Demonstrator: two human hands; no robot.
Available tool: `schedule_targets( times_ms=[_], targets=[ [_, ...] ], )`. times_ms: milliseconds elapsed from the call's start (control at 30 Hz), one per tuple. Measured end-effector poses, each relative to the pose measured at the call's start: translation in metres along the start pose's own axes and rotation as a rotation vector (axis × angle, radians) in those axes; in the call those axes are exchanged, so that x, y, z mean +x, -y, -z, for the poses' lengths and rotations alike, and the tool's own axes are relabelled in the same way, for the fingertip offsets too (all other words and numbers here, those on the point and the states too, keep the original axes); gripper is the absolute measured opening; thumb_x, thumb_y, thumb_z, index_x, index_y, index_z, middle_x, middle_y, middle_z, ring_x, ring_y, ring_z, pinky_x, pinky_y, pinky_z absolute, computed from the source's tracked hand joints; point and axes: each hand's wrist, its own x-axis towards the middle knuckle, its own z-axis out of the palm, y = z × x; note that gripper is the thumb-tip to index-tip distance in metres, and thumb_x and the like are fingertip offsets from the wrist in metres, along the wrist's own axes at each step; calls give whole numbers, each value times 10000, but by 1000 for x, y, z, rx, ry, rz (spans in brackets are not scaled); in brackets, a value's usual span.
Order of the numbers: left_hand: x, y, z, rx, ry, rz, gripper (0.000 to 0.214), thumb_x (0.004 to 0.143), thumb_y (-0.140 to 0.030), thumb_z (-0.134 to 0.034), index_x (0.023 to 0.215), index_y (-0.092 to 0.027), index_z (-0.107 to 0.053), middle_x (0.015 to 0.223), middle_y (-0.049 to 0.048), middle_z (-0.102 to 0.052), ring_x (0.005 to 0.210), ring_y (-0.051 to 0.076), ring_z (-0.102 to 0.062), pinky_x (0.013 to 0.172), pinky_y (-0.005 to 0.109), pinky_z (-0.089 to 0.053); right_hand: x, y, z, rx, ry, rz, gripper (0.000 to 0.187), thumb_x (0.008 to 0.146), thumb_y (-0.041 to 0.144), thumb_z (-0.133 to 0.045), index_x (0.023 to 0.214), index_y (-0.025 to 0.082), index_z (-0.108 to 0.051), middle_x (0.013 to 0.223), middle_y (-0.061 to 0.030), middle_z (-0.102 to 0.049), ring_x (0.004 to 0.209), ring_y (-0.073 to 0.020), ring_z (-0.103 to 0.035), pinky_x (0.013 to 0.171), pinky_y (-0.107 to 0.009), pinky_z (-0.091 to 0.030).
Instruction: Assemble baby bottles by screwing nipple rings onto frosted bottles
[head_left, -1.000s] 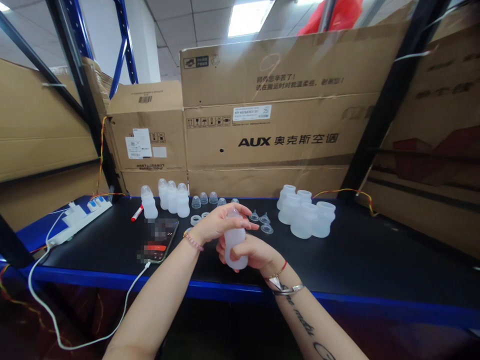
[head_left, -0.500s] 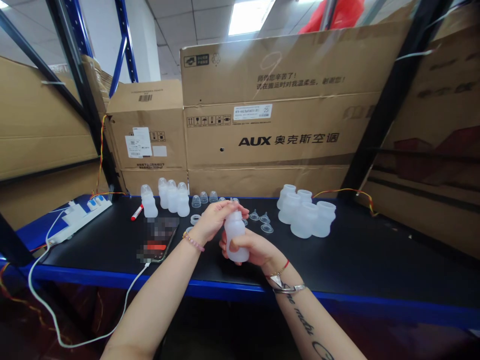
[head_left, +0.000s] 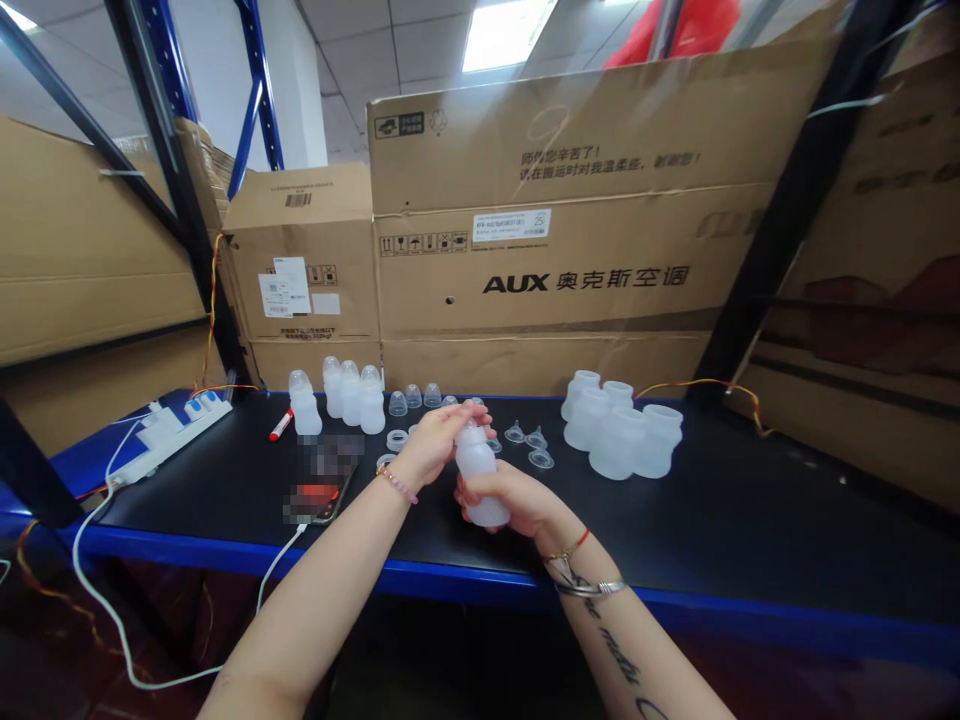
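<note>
A frosted baby bottle point(head_left: 476, 455) is tilted slightly over the front of the table. My right hand point(head_left: 506, 492) wraps round its lower body, thumb across the front. Over the bottle's top, my left hand point(head_left: 442, 438) closes its fingers on the neck, so what sits on the mouth is mostly hidden. Just behind the hands lie clear silicone nipples point(head_left: 536, 437) on the right, collar rings point(head_left: 397, 440) on the left, and clear dome caps point(head_left: 413, 396) farther back, partly covered by my left hand.
Several capped bottles point(head_left: 370, 400) stand at the back left, near a red marker point(head_left: 281, 425) and a phone point(head_left: 341, 485) on a white cable. Open bottles point(head_left: 620, 440) stand right. A power strip point(head_left: 165, 440) lies far left. Cardboard point(head_left: 570, 240) walls the back.
Both hands stay on the bottle, with the left fingers slightly shifted over its top. The whole view has moved a little, so everything appears slightly farther right.
</note>
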Motion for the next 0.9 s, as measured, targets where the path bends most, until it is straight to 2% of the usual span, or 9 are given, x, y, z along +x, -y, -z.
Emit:
schedule_targets(
  times_ms=[133, 300, 467, 567, 600, 667, 700, 767, 900],
  targets=[
    [-2, 0, -2, -17, 54, 50, 448, 740, -442, -748, 1014, -105, -637, 962, 126, -684, 815, 201, -677, 782, 363, -528, 0, 3, -5, -91, -169, 66, 101, 506, 129, -577, 562, 186, -517, 488, 22, -509, 451, -102, -435, 390, -232, -322],
    [-10, 2, -5, 147, 129, 26, 496, 627, -261, -845, 1049, -116, -629, 959, 102, -691, 862, 185, -662, 896, 380, -481, -2, 7, -8, -134, -360, 122, 193, 465, 74, -609, 626, 174, -570, 532, 29, -525, 494, -108, -457, 438, -242, -321],
    [-4, 2, -2, 144, 126, -37, 546, 632, -346, -829, 1084, -155, -589, 1026, 95, -664, 865, 182, -653, 832, 345, -490, 1, 1, -4, -162, -496, 77, 198, 483, 126, -657, 666, 166, -594, 581, 19, -565, 543, -123, -483, 495, -257, -361],
    [20, -2, 12, 75, -74, -89, 441, 795, -496, -629, 1083, -164, -592, 1042, 103, -648, 892, 175, -653, 804, 309, -492, 4, -5, 4, -116, -600, 88, 173, 487, 165, -691, 615, 174, -575, 568, 28, -542, 558, -121, -463, 520, -262, -363],
    [31, -3, 19, 138, -208, -115, 410, 838, -481, -564, 1086, -156, -588, 1030, 106, -650, 892, 166, -653, 811, 303, -490, 4, -6, 6, -102, -616, 96, 177, 480, 167, -699, 603, 175, -572, 569, 27, -541, 566, -124, -464, 528, -265, -365],
    [55, -2, 32, 484, -517, -131, 342, 859, -390, -523, 1097, -153, -583, 1011, 99, -661, 883, 156, -647, 811, 294, -484, 4, -8, 9, -88, -629, 91, 183, 470, 169, -709, 597, 176, -577, 580, 20, -550, 579, -132, -473, 541, -271, -374],
    [67, -1, 37, 559, -570, -126, 337, 827, -326, -563, 1112, -146, -580, 1054, 115, -657, 939, 176, -635, 846, 311, -471, 3, -8, 10, -84, -633, 85, 182, 471, 170, -709, 598, 175, -579, 586, 17, -554, 580, -133, -475, 542, -272, -375],
    [87, 5, 45, 659, -591, -132, 370, 753, -233, -635, 1110, -146, -594, 1150, 136, -640, 1067, 208, -590, 936, 324, -423, 1, -8, 10, -72, -643, 78, 172, 481, 176, -702, 597, 175, -575, 588, 16, -549, 574, -128, -468, 538, -269, -372],
    [110, 19, 48, 833, -516, -117, 415, 602, -124, -727, 1011, -150, -663, 1185, 153, -645, 1203, 278, -521, 1044, 355, -330, -3, -7, 8, -35, -613, 85, 169, 489, 177, -680, 602, 178, -554, 580, 25, -530, 560, -115, -450, 521, -256, -356]
  ],
)
